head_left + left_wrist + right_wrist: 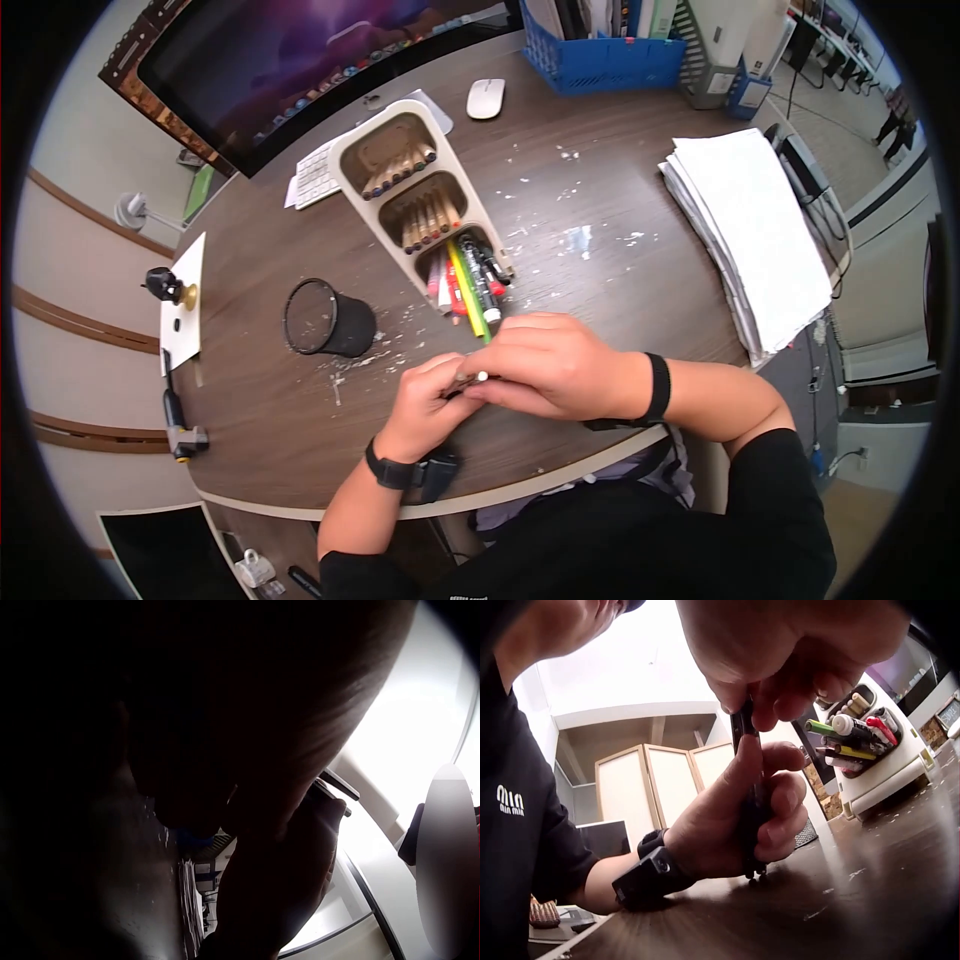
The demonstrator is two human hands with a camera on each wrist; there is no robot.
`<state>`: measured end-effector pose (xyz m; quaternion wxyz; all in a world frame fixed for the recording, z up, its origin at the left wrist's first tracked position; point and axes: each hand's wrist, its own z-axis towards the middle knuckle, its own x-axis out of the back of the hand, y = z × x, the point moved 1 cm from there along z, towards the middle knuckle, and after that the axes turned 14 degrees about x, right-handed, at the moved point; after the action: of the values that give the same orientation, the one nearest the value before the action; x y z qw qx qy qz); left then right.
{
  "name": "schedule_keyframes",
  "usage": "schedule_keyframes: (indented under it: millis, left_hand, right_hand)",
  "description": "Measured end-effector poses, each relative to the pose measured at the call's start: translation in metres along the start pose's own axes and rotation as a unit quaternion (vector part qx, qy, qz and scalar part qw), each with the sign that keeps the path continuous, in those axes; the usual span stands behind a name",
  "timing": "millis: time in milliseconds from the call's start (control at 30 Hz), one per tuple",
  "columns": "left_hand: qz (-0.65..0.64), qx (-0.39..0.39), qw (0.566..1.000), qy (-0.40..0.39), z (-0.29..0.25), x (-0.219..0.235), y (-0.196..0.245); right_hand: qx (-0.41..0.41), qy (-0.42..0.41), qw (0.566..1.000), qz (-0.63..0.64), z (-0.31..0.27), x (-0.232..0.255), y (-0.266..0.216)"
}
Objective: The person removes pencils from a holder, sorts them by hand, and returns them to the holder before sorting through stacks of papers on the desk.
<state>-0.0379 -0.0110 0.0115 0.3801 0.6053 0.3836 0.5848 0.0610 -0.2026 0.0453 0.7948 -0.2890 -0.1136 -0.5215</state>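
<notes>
My left hand (425, 405) and right hand (565, 365) meet near the desk's front edge. In the right wrist view, the left hand's fingers curl round a few dark, slim pens (744, 724) held upright, their lower ends close over the desktop. Fingers of the right hand pinch the pens' upper end. A small white end pokes out between the hands in the head view. Just beyond them stands a beige three-compartment organizer (462, 165). It holds brown pencils (432, 215) in two sections and markers (472, 280) in the nearest one. The left wrist view is mostly dark.
A black mesh cup (352, 325) stands left of the hands. Paper stacks (755, 230) lie at the right. Behind are a keyboard (316, 178), a mouse (486, 98), a monitor (300, 60) and a blue basket (610, 65). White specks dot the desk (600, 270).
</notes>
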Motion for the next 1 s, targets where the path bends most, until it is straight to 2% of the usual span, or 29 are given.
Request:
schedule_keyframes:
  millis: [33,100,133,200,233,300,333,400,433,500,633,700,767,833,900,967,1000]
  left_hand:
    - [-0.01,-0.005,1.0,0.001,0.001,0.001,0.0]
    - [-0.023,0.05,0.998,-0.014,-0.002,0.002,-0.002]
    - [-0.013,0.029,0.999,-0.017,-0.001,0.005,0.003]
    - [-0.061,0.086,0.994,-0.004,-0.002,0.003,0.003]
    - [-0.085,0.11,0.99,0.007,-0.003,0.002,0.004]
    - [-0.069,0.088,0.994,0.016,0.0,0.006,0.009]
    - [-0.074,0.087,0.993,0.019,0.0,0.007,0.008]
    - [-0.085,0.09,0.992,0.033,0.0,0.009,0.005]
    - [-0.079,0.075,0.994,0.031,0.0,0.009,0.005]
    - [-0.073,0.059,0.995,0.029,-0.001,0.011,0.006]
    - [-0.07,0.056,0.996,0.02,-0.003,0.012,0.006]
    - [-0.052,0.029,0.998,0.017,-0.005,0.012,0.005]
    - [-0.001,-0.025,1.0,0.017,-0.003,0.009,0.005]
    - [0.033,-0.027,0.999,-0.022,-0.005,0.012,0.007]
    - [0.027,-0.03,0.999,-0.011,-0.006,0.008,0.011]
    - [0.007,0.01,1.0,0.012,-0.006,0.001,0.008]
    - [0.005,-0.006,0.999,0.032,-0.004,-0.002,-0.003]
  right_hand:
    - [-0.001,0.018,1.0,0.021,0.001,0.0,0.002]
    - [-0.004,0.025,0.999,0.045,0.001,0.007,0.004]
    - [-0.005,0.054,0.997,0.06,0.004,0.015,0.004]
    - [-0.009,0.105,0.991,0.083,0.004,0.033,0.0]
    - [-0.01,0.091,0.992,0.09,0.003,0.038,0.0]
    - [0.06,0.236,0.967,0.073,0.003,0.046,-0.001]
    - [0.059,0.222,0.969,0.085,0.006,0.048,0.0]
    - [0.067,0.053,0.992,-0.095,0.013,0.048,0.001]
    - [0.056,0.016,0.99,-0.13,0.017,0.036,0.008]
    - [0.004,0.01,0.994,-0.108,0.013,0.014,0.019]
    - [0.036,-0.01,0.993,-0.111,0.014,0.011,0.008]
    - [0.013,-0.055,0.998,-0.02,0.017,0.01,-0.004]
    - [0.022,-0.046,0.999,0.015,0.007,-0.002,-0.003]
    - [0.035,-0.026,0.998,0.04,0.006,-0.004,-0.004]
    - [0.055,0.027,0.996,0.065,0.006,-0.001,-0.005]
    - [0.069,0.096,0.989,0.085,0.003,0.009,-0.005]
    - [0.063,0.104,0.99,0.068,0.003,0.014,-0.006]
